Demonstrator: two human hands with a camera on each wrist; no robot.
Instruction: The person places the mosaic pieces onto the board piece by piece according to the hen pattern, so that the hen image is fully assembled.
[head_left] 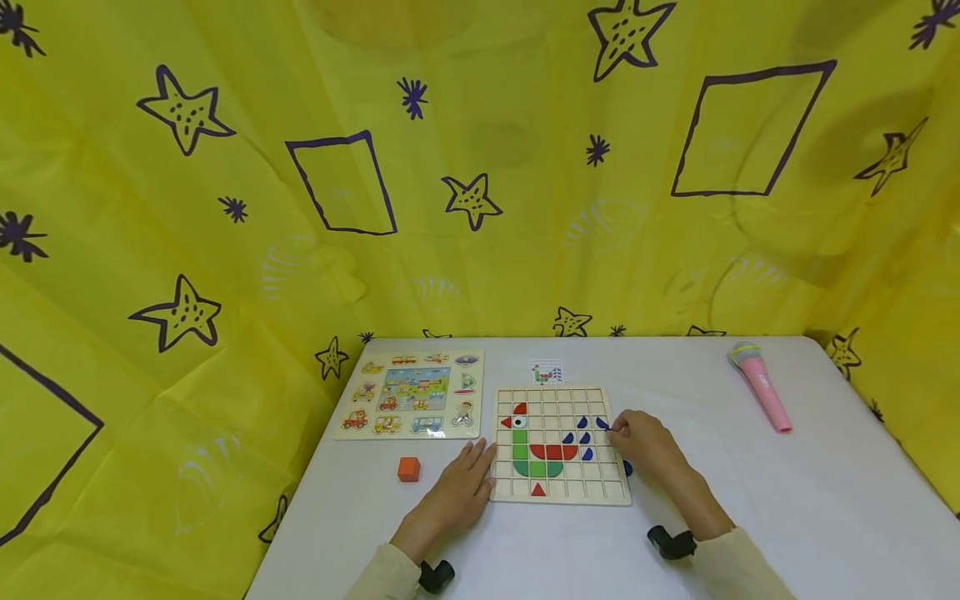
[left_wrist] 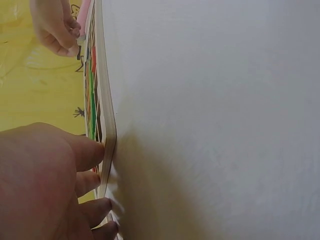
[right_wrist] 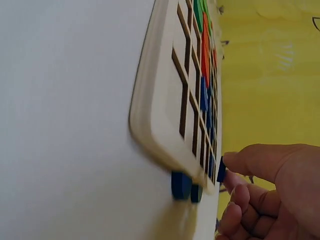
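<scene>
A wooden grid board (head_left: 585, 492) carries a bird-like figure of red, green and blue pieces. My right hand (head_left: 648, 446) pinches a small blue piece (right_wrist: 221, 170) between thumb and finger at the board's right edge. Just left of those fingertips, another blue piece (head_left: 602, 423) lies in the grid's upper right part. Along the board's left edge rests my left hand (head_left: 457, 487), its fingers extended and its fingertips touching the side. Two more blue pieces (right_wrist: 181, 185) lie on the table against the board's right side. Above the board is a small pattern card (head_left: 547, 372).
A picture puzzle board (head_left: 345, 417) lies at the back left of the white table (head_left: 540, 550). An orange cube (head_left: 408, 469) sits in front of it. Toward the back right lies a pink toy microphone (head_left: 761, 387). A yellow patterned curtain (head_left: 480, 275) surrounds the table's back and sides.
</scene>
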